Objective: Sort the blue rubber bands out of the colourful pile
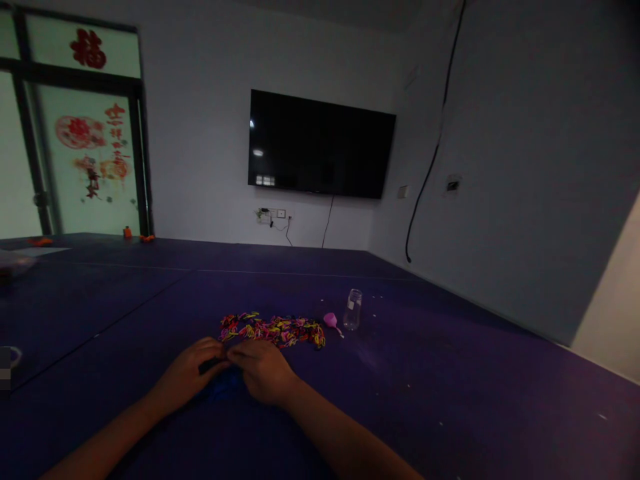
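My left hand (193,370) and my right hand (265,373) meet low in the middle of the view, fingertips pinched together. Whatever lies between the fingers is too small and dark to make out. Below them, a dark blue pile (223,385) on the table is partly covered by my hands. Just beyond my fingers spreads a heap of multicoloured bands (280,330), looking like small rubber bands in yellow, red, pink and black. To its right lies a pink-purple rounded piece with a thin tail (331,321). A clear bottle (353,313) stands upright beside that.
The dark purple table (450,413) bears small white scraps. Orange objects (127,232) sit at its far left edge, and a clear plastic item (17,261) lies nearer. A television (323,147) hangs on the wall; a black cable (427,177) dangles at the right.
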`<action>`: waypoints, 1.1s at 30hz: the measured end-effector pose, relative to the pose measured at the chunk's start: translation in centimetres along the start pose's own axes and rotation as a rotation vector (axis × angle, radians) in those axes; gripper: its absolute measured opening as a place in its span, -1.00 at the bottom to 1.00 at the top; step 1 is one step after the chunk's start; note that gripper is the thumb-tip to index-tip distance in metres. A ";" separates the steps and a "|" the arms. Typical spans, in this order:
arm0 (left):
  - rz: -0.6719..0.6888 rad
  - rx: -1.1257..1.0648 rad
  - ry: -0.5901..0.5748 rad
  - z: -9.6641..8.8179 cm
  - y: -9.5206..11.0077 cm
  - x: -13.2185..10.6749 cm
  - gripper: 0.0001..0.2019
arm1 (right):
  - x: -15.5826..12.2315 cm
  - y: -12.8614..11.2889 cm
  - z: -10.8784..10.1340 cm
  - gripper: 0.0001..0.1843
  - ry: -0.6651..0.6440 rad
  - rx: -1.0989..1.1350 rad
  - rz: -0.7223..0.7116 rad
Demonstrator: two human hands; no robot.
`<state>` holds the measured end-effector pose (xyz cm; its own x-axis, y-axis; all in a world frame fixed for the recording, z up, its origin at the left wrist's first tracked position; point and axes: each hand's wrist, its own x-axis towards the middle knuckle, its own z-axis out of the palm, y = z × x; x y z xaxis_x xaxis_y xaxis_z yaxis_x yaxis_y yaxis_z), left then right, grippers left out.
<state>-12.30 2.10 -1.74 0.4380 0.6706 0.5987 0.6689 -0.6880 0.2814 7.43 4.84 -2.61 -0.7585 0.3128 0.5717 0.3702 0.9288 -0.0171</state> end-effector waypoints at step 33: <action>-0.017 0.111 0.052 -0.3 -0.6 -0.3 -0.79 | -3.5 7.5 -2.0 -0.63 -0.119 -0.170 0.536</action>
<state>-13.06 2.25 -1.89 0.3966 0.6644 0.6334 0.7395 -0.6401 0.2083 13.92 10.28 -3.11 -0.4927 0.7604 0.4231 0.7930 0.5926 -0.1415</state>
